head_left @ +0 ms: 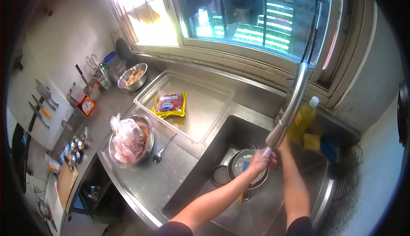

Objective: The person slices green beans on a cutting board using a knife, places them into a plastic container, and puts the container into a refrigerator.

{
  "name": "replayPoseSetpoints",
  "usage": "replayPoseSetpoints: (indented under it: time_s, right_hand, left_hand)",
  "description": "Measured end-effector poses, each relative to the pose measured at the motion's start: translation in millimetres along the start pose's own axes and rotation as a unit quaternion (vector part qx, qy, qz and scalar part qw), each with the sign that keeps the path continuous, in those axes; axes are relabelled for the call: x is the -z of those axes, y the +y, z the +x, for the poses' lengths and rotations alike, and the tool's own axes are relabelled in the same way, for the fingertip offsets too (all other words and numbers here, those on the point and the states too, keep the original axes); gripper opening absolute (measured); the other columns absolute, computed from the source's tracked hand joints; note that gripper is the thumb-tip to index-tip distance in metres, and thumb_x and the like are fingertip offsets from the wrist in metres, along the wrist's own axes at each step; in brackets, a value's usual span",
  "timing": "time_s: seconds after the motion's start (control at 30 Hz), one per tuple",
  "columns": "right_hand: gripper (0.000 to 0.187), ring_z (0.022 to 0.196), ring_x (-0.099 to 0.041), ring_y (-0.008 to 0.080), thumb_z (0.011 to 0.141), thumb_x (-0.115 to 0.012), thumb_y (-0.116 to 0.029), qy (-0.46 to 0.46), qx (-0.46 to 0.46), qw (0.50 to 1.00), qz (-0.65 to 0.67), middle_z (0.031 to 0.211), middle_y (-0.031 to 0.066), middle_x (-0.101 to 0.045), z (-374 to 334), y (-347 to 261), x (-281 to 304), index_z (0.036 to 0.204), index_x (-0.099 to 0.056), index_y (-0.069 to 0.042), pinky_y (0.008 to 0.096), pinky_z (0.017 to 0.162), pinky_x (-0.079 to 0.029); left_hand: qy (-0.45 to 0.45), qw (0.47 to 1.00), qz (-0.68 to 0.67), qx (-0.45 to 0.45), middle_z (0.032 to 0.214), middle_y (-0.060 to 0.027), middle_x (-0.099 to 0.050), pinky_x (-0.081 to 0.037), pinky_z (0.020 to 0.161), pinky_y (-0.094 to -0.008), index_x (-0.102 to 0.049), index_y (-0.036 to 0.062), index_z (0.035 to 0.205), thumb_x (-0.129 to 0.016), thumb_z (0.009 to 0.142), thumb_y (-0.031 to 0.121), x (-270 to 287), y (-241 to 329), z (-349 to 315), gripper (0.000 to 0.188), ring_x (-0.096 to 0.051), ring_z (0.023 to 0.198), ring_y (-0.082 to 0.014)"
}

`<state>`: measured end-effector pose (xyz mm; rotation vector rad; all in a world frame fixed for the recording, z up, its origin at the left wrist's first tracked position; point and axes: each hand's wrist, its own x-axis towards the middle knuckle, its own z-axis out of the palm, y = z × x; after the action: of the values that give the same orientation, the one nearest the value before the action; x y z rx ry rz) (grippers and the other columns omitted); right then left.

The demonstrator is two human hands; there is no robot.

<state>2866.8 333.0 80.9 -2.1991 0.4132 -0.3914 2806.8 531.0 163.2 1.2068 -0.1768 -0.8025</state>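
Note:
My left hand (259, 162) is under the tip of the steel faucet (285, 127), over the sink (188, 184). Its fingers are curled closed, and whatever they hold is hidden. My right hand (283, 145) is just behind the faucet head, which covers most of its fingers. Below my left hand, a round metal bowl (233, 167) sits in the sink with dishes in it. A smaller round dish (221, 175) lies beside it. Near my right hand stand a bottle of yellow liquid (302, 118) and a yellow sponge (311, 142).
On the left counter, a metal bowl (149, 154) holds bagged meat (127, 142), beside a spoon (161, 152). A clear tray (200, 127) carries a yellow-edged package (170, 104). Farther back are a bowl of food pieces (133, 77), an orange scale (88, 106) and wall-hung knives (41, 107).

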Motion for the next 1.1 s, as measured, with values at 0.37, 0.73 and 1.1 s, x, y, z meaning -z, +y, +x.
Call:
replayPoseSetpoints:
  time_s: [0.37,0.73,1.1]
  right_hand:
    - [0.066,0.094,-0.064,0.0481,0.092,-0.046,-0.064,-0.150,-0.414,0.549,0.710,0.110,0.0274,-0.062,-135,-124,-26,0.117,-0.050,-0.003,0.0567,0.078,-0.055]
    - [0.063,0.088,-0.066,0.0454,0.094,-0.050,-0.057,-0.094,-0.321,0.664,0.669,0.115,0.0275,-0.061,-96,-77,-52,0.122,-0.051,0.000,0.0586,0.075,-0.054]
    - [0.071,0.141,-0.032,0.0243,0.104,-0.033,-0.056,-0.024,-0.165,0.811,0.561,0.154,0.0124,-0.036,-152,-116,-25,0.153,-0.033,-0.005,0.0385,0.118,-0.022]
  left_hand:
    - [0.050,0.867,0.469,-0.162,0.135,-0.0375,-0.047,-0.032,0.110,-0.0500,-0.044,0.0019,0.139,-0.045,0.095,0.054,0,-13,-46,0.068,-0.050,0.121,-0.0521]
    - [0.210,0.871,0.379,-0.231,0.137,-0.0171,-0.058,-0.030,0.114,-0.0437,-0.050,0.0041,0.139,-0.032,0.100,0.057,-9,-50,-36,0.068,-0.046,0.136,-0.0276]
    - [0.251,0.897,0.298,-0.209,0.132,-0.0135,-0.061,-0.028,0.115,-0.0400,-0.059,0.0109,0.132,-0.043,0.098,0.049,-21,-54,-11,0.053,-0.050,0.131,-0.0298]
